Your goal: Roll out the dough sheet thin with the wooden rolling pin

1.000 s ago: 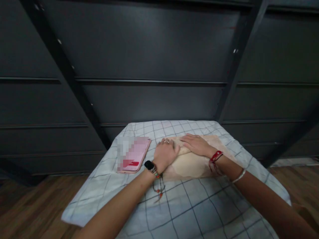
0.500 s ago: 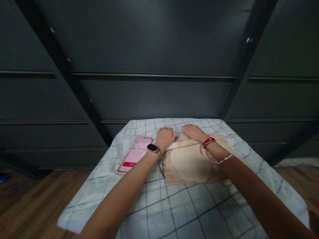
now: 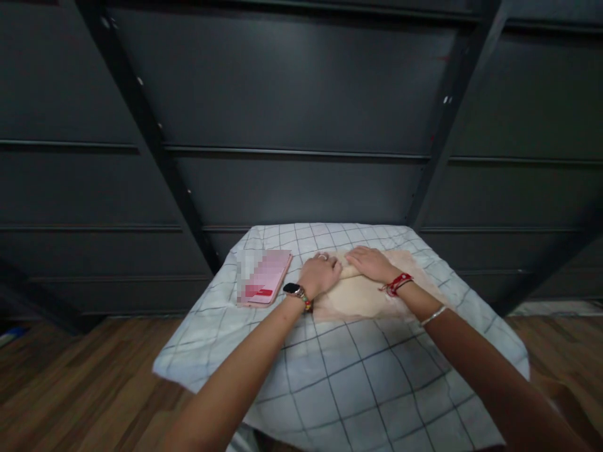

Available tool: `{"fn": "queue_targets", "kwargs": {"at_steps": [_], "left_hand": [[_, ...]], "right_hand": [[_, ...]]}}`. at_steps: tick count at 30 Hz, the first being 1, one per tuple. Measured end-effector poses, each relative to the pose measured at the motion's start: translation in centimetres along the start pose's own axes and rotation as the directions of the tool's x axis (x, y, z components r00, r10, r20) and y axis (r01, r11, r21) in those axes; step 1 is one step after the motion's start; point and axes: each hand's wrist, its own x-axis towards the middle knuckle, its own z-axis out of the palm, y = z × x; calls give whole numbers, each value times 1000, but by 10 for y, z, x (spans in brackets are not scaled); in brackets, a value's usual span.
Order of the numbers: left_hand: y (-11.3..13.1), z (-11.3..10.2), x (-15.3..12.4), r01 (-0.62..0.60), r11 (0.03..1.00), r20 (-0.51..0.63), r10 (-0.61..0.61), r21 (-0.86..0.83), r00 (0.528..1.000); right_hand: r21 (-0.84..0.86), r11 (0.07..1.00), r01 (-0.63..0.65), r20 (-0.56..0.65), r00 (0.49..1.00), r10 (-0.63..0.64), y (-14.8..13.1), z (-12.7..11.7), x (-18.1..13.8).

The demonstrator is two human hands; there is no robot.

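A rolling pin (image 3: 349, 272), pale and wooden-looking, lies crosswise over a thin flat sheet of cream-coloured dough (image 3: 355, 298). My left hand (image 3: 321, 272), wearing a ring, rests over the left part of the pin with its fingers spread and slightly bent. Over the pin's right part lies my right hand (image 3: 370, 262), fingers stretched out and close to flat. Only a short stretch of the pin shows between the hands; both its ends are covered. Beneath the dough is a pinkish-beige mat (image 3: 406, 258), partly hidden by my right forearm.
A pink phone (image 3: 276, 276), partly blurred out, lies left of my left hand. The table wears a white checked cloth (image 3: 339, 370) that hangs over its edges. Dark panels (image 3: 301, 188) stand right behind the table, and wooden floor (image 3: 108, 370) shows at both sides.
Both hands have come slightly nearer to me along the dough, with the pin under them. My left fingers look more spread. The camera view has shifted too.
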Motion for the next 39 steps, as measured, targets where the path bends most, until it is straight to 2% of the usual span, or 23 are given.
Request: {"fn": "queue_targets", "kwargs": {"at_steps": [5,9,13,20,26,35,39], "left_hand": [[36,-8,-44,59,998,8,-59,8,998],[58,-16,-74,65,998,45,-66,17,997],[63,-16,-80,72,997,36,-73,34,997],[45,-7,-47,177,984,-3,-177,-3,984],[24,-6,-21,164,986,2,-164,-23,986],[2,-3,6,163,987,-89,-162,3,983],[-11,-4,22,188,982,-40,-187,12,982]], "right_hand": [[130,985,-114,-51,991,121,-28,-17,-46],[192,978,-77,-60,994,90,-42,-30,-79],[233,971,-47,-74,995,65,-45,-33,-89],[145,987,-63,0,998,63,-37,-29,-52],[160,984,-76,23,997,73,-22,-20,-18],[91,994,61,27,998,-63,2,-1,23],[44,996,74,70,995,-77,16,11,43]]}}
